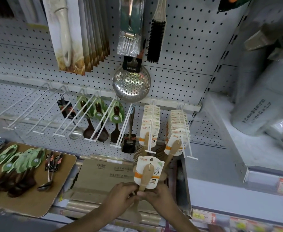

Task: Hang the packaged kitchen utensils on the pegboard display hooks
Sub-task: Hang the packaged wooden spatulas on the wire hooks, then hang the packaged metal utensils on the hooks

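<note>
Both hands meet low in the near middle: the left hand [120,195] and right hand [155,196] grip the handle of a carded wooden spoon [148,173], card upright. Just beyond, two pegboard hooks [151,124] carry matching spoon packs. Green-carded utensils [18,159] lie on a board at the left.

Person, head-camera view; visible parts only.

Left hand [120,196]: bare, no glove, no ring or band discernible. Left forearm [88,218]: bare along its whole visible length, no sleeve, cuff or watch; enters from the bottom edge, left of the right forearm.

Right hand [157,195]: bare, no glove, no jewellery discernible. Right forearm [179,218]: bare to the bottom edge, no sleeve or wristband.

Worn items in view: none on hands, wrists or forearms. Fingernail detail too blurred to record.
</note>
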Available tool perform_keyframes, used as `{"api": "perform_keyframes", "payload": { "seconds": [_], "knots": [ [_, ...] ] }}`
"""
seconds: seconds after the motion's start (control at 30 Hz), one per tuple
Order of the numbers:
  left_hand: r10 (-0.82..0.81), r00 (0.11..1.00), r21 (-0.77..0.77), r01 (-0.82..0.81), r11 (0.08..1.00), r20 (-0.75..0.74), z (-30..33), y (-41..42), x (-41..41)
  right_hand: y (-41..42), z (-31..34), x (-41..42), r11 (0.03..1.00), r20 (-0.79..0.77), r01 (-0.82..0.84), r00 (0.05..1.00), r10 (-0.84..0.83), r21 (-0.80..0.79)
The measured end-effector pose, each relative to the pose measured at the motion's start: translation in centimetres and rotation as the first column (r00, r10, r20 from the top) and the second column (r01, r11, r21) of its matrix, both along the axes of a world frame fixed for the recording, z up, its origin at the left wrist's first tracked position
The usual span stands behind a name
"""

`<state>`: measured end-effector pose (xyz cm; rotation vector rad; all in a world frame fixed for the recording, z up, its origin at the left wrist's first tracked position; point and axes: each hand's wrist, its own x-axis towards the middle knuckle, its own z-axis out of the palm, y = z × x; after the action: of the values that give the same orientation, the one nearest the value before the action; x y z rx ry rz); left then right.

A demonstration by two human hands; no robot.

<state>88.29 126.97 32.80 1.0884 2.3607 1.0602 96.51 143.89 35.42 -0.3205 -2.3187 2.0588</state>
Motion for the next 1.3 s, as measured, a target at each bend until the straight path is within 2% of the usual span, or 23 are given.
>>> {"api": "perform_keyframes", "payload": {
  "seconds": [0.2, 0.33, 0.43, 0.73, 1.03, 1.3],
  "knots": [
    [0.049, 0.996, -0.016, -0.048, 0.999, 0.068, -1.7, -1.9, 0.2, -2.7, -0.4, -0.2, 0.991, 0.065, 0.109, 0.992, -0.104, -0.079],
    [0.086, 0.977, 0.025, -0.093, 0.995, 0.198, -2.9, -2.7, 0.5, -3.8, -0.9, -0.2, 0.986, 0.124, 0.14, 0.984, -0.128, -0.093],
    [0.045, 0.967, 0.009, -0.049, 0.999, 0.252, -3.4, -3.1, 0.7, -4.1, -1.1, -0.2, 0.988, 0.142, 0.138, 0.982, -0.127, -0.07],
    [0.053, 0.975, -0.11, -0.03, 0.994, 0.214, -5.3, -3.5, 0.4, -3.7, -1.9, -0.9, 0.964, 0.164, 0.253, 0.958, -0.237, -0.084],
    [0.049, 0.984, -0.082, -0.035, 0.996, 0.171, -5.9, -3.2, -0.2, -3.3, -2.4, -1.6, 0.957, 0.223, 0.275, 0.942, -0.25, -0.089],
    [0.064, 0.984, -0.139, -0.041, 0.989, 0.163, -5.5, -2.4, -1.2, -2.6, -2.6, -2.4, 0.936, 0.213, 0.333, 0.929, -0.304, -0.115]
  ]
}}
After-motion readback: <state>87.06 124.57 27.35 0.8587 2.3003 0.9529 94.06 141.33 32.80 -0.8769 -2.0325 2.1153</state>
